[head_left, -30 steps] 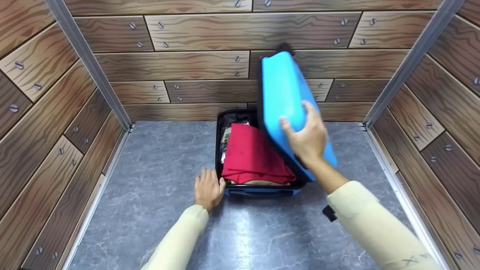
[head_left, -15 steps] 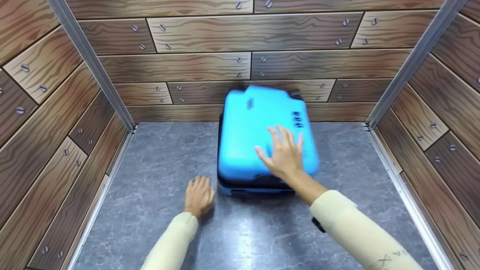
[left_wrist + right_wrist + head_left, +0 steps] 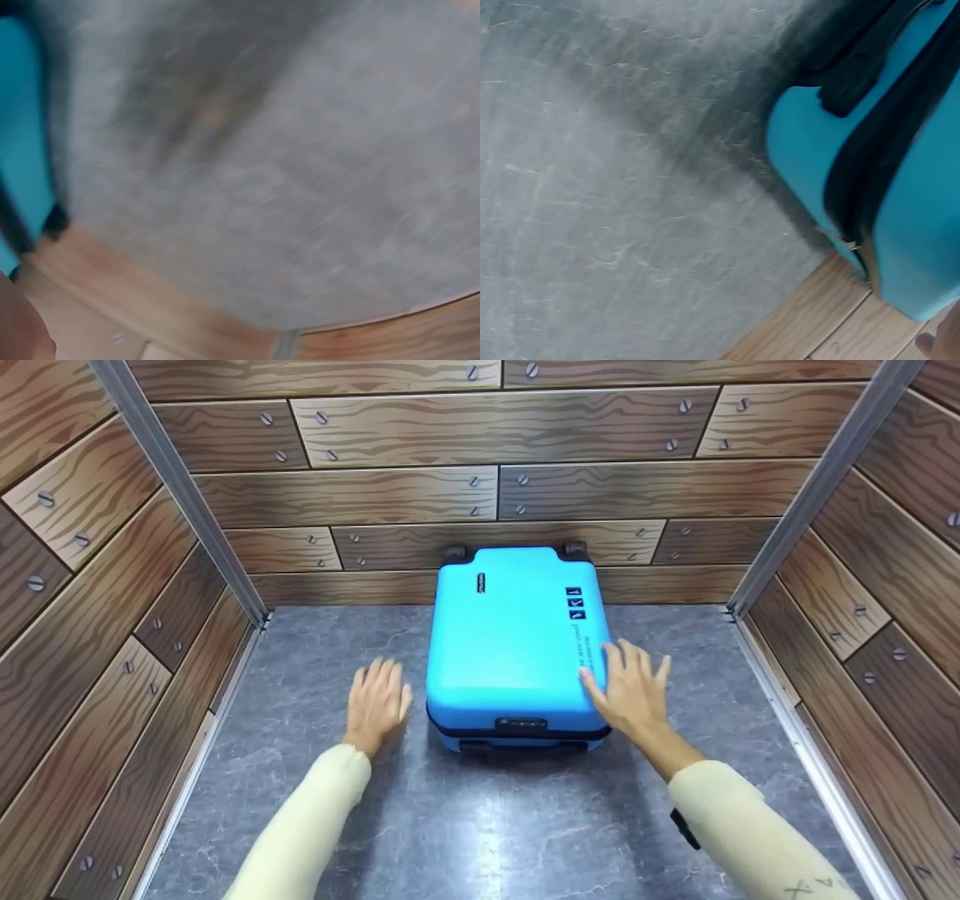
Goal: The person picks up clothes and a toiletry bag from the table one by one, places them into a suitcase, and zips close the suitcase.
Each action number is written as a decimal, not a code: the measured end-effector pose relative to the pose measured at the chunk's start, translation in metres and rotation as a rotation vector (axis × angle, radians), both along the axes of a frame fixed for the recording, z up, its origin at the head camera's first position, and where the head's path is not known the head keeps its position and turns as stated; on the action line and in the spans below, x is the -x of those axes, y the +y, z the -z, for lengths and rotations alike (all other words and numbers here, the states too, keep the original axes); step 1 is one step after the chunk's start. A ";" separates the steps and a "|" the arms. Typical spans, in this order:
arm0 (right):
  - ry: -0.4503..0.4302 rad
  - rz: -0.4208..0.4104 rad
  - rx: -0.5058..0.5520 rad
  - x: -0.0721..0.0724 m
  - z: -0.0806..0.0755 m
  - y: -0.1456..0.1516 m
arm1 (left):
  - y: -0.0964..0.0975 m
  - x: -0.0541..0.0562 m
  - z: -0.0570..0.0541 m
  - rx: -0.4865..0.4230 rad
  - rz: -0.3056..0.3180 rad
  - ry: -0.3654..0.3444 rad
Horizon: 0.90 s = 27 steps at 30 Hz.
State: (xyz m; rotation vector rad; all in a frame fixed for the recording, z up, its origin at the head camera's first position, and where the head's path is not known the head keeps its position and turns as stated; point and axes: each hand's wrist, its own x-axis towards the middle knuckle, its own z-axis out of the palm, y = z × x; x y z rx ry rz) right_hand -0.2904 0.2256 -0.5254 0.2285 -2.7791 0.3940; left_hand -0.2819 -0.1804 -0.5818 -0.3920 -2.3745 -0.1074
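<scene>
Released and holding nothing, the left hand (image 3: 377, 699) hangs over the floor just to the left of the blue suitcase (image 3: 514, 637), its fingers extended and a strip of floor between thumb and case. The right hand (image 3: 634, 686) is likewise relaxed, fingers spread, at the suitcase's near right corner; its thumb overlaps the top edge in the head view, but I cannot tell whether it touches.

The suitcase lies flat, top face up, with its rounded edges all in sight from above. A dark seam runs around its lower side, a black latch (image 3: 521, 726) sits in the middle of the near edge, and black wheels (image 3: 574, 550) stick out from the far end. Beyond the suitcase, the back wall (image 3: 420, 495) stands near those wheels; whether they touch is unclear. Grey floor (image 3: 487, 825) stretches from the suitcase's near edge toward the person and out on either side, leaving plenty of room to the left wall (image 3: 82, 720) and the right wall (image 3: 870, 555), both well apart from the case.
</scene>
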 end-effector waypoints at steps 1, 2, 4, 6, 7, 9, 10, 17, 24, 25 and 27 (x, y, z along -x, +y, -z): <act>-0.006 0.003 -0.001 0.000 0.002 0.003 | 0.003 0.003 -0.008 -0.007 0.011 0.006; -0.010 0.004 -0.003 0.000 0.004 0.005 | 0.007 0.006 -0.016 -0.015 0.024 0.003; -0.009 0.004 -0.003 0.000 0.007 0.010 | 0.015 0.011 -0.031 -0.033 0.055 -0.029; 0.005 -0.002 0.000 -0.001 0.010 0.014 | 0.024 0.014 -0.045 -0.031 0.093 -0.083; 0.016 -0.005 0.001 -0.001 0.011 0.016 | 0.030 0.015 -0.051 -0.018 0.108 -0.116; 0.037 -0.010 0.004 -0.002 0.014 0.021 | 0.042 0.016 -0.061 0.011 0.144 -0.193; 0.044 -0.011 0.006 -0.002 0.016 0.023 | 0.048 0.017 -0.065 0.024 0.163 -0.238; 0.021 -0.008 0.013 -0.007 0.023 0.031 | 0.093 0.022 -0.066 0.022 0.248 -0.520; -0.002 0.020 0.081 -0.009 0.038 0.051 | 0.105 0.018 -0.048 0.076 0.169 -0.528; -0.001 0.022 0.088 -0.007 0.041 0.054 | 0.104 0.019 -0.049 0.080 0.163 -0.522; -0.005 0.019 0.100 -0.001 0.046 0.057 | 0.104 0.022 -0.050 0.087 0.159 -0.518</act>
